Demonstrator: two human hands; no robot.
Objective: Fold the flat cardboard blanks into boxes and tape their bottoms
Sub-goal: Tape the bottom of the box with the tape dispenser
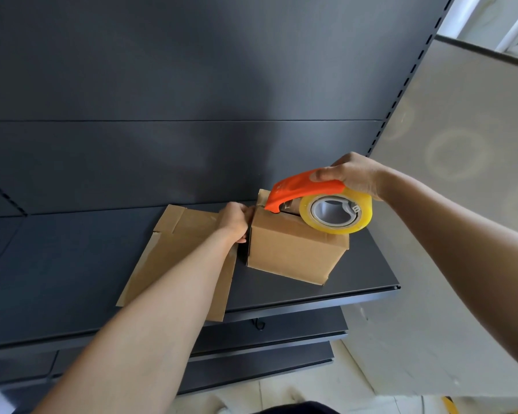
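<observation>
The right hand (353, 174) grips the orange tape dispenser (317, 201) atop the box (293, 249), whose nine-o'clock edge the left hand (235, 221) clasps.

Matt brown cardboard box (293, 252) & flat blank (174, 252); glossy orange plastic dispenser (299, 189), shiny clear tape (335, 215); matt dark metal shelf (57, 264).

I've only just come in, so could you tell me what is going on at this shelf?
A person is taping a folded cardboard box on a dark shelf. The right hand holds an orange tape dispenser with its front edge on the box top. The left hand steadies the box's left side. Flat cardboard blanks lie beside it, still unfolded.
</observation>
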